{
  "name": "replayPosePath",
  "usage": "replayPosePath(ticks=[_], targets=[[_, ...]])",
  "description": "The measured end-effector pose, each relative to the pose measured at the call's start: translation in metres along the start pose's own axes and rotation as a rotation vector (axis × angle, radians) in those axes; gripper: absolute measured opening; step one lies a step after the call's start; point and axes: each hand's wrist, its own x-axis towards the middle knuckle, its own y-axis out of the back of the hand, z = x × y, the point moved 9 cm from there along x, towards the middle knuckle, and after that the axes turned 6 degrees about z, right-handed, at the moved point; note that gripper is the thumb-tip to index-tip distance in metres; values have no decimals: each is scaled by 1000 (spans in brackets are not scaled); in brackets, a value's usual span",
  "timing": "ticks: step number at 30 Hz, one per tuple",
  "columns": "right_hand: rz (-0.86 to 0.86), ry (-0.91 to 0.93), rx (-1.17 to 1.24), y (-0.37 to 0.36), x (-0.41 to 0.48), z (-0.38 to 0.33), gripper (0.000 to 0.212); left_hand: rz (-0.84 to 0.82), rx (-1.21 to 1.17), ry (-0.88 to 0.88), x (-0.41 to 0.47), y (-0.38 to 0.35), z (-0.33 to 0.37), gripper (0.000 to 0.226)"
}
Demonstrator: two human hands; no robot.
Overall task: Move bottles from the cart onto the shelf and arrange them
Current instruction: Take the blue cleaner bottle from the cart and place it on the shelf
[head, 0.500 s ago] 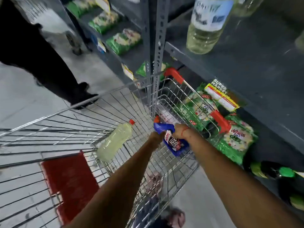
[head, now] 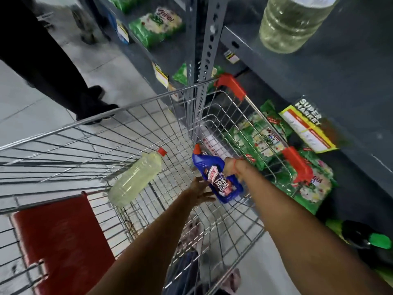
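Gripping the blue bottle (head: 217,179) around its rigid, probably slick plastic middle, the right hand (head: 230,168) lifts what looks like light weight while the left hand (head: 200,191) hovers open-fingered beside it.

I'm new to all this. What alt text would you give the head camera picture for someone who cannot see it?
A person's right hand grips a blue cleaner bottle above a wire shopping cart, the open left hand beside it. A pale yellow bottle with a red cap lies in the cart, and a grey shelf on the right holds another pale bottle.
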Motion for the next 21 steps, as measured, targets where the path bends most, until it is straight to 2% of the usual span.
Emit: replayPosePath(ticks=[6, 9, 14, 17, 19, 21], targets=[[162, 129, 172, 31, -33, -6, 38, -38, -34, -195, -46, -5, 28, 43], [281, 238, 323, 58, -88, -7, 15, -14, 12, -359, -89, -1, 52, 35], [587, 416, 604, 95, -215, 19, 51, -93, 228, -713, -226, -22, 104, 44], [753, 538, 812, 118, -286, 47, 57, -133, 351, -887, -316, -54, 127, 39], [909, 617, 911, 121, -377, 97, 56, -176, 438, -1083, -405, -101, 113, 32], [915, 635, 973, 119, -395, 116, 55, -166, 452, -1149, -426, -114, 113, 32]])
